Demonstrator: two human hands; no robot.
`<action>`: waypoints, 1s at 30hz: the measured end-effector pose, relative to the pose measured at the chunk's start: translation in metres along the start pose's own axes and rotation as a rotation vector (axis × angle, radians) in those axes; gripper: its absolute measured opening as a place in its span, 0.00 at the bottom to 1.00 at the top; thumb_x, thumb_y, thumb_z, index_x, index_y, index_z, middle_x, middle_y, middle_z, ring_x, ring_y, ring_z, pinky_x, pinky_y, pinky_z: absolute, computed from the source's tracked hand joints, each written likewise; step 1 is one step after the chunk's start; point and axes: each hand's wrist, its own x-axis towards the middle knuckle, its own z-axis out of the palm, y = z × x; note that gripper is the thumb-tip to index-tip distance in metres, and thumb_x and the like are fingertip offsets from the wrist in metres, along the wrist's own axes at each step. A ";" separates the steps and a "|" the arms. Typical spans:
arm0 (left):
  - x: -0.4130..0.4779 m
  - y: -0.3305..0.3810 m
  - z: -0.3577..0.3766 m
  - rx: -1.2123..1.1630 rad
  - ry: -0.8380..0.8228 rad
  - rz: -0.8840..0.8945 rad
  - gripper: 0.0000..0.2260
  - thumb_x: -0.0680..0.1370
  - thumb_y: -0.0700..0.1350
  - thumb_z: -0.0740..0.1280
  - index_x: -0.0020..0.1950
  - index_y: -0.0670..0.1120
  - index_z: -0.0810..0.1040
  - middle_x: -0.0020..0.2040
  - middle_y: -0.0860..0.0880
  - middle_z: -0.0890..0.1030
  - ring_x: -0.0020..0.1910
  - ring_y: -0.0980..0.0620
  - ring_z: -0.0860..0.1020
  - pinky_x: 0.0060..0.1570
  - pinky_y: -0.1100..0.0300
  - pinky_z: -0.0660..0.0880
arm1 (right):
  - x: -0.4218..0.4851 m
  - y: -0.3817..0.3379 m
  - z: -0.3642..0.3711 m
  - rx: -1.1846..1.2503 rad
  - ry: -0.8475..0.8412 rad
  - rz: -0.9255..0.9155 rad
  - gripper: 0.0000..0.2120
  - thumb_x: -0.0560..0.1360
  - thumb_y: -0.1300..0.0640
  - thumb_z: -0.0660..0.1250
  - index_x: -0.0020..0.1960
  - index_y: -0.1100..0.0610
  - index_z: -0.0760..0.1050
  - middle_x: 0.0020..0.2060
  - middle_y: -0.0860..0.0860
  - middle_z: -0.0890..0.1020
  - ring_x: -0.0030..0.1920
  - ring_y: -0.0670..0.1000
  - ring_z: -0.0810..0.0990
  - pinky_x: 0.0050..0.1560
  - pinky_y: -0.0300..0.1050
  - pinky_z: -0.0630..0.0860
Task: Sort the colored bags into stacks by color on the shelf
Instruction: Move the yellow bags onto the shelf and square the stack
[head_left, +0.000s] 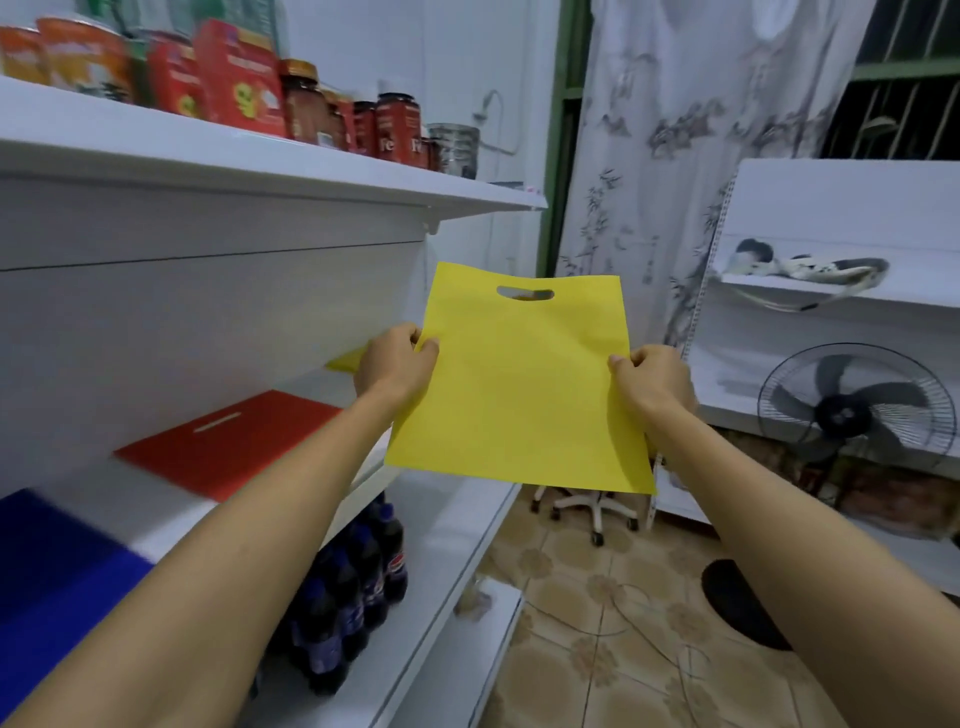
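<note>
Head view: you hold one yellow bag (519, 384) flat in the air in front of the middle shelf (171, 514), clear of the board and not resting on anything. Your left hand (396, 364) pinches its left edge, thumb on the near face and fingers curled behind. Your right hand (655, 379) pinches the right edge in the same manner. The cut-out handle points away from you.

Status of the sorting, as judged from the shelf: a blue stack (57, 561) lies nearest you, a red stack (228, 444) sits beyond it and apart from it, and a sliver of yellow pile (345, 359) shows farther along, mostly hidden behind your left hand. Three colours therefore have places established. How many bags each holds cannot be told from this angle.

Outstanding: the bag in hand is not yet placed; it belongs on the yellow pile, just beyond your left hand. No unsorted supply of bags is in view, so what remains after this one cannot be confirmed.

Other items noted: jars and cartons (244, 78) on the upper shelf, dark bottles (358, 587) below.
</note>
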 end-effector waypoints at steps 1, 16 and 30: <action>0.016 0.001 0.012 -0.010 -0.006 0.010 0.13 0.78 0.51 0.62 0.43 0.42 0.74 0.36 0.46 0.74 0.39 0.42 0.73 0.35 0.56 0.65 | 0.013 0.001 0.005 -0.008 0.008 -0.001 0.20 0.80 0.49 0.63 0.32 0.57 0.67 0.29 0.52 0.71 0.30 0.52 0.68 0.29 0.42 0.61; 0.165 0.010 0.152 -0.054 -0.057 -0.018 0.10 0.79 0.51 0.62 0.41 0.47 0.71 0.37 0.47 0.72 0.36 0.46 0.69 0.37 0.57 0.64 | 0.208 0.031 0.091 -0.024 0.014 0.000 0.21 0.78 0.46 0.64 0.31 0.54 0.66 0.31 0.51 0.72 0.38 0.57 0.73 0.40 0.46 0.68; 0.236 0.012 0.207 0.111 0.217 -0.298 0.13 0.77 0.51 0.65 0.35 0.46 0.70 0.32 0.47 0.70 0.35 0.44 0.69 0.33 0.57 0.62 | 0.393 0.009 0.207 0.072 -0.333 -0.282 0.22 0.76 0.46 0.65 0.29 0.54 0.65 0.29 0.50 0.69 0.37 0.55 0.71 0.30 0.44 0.60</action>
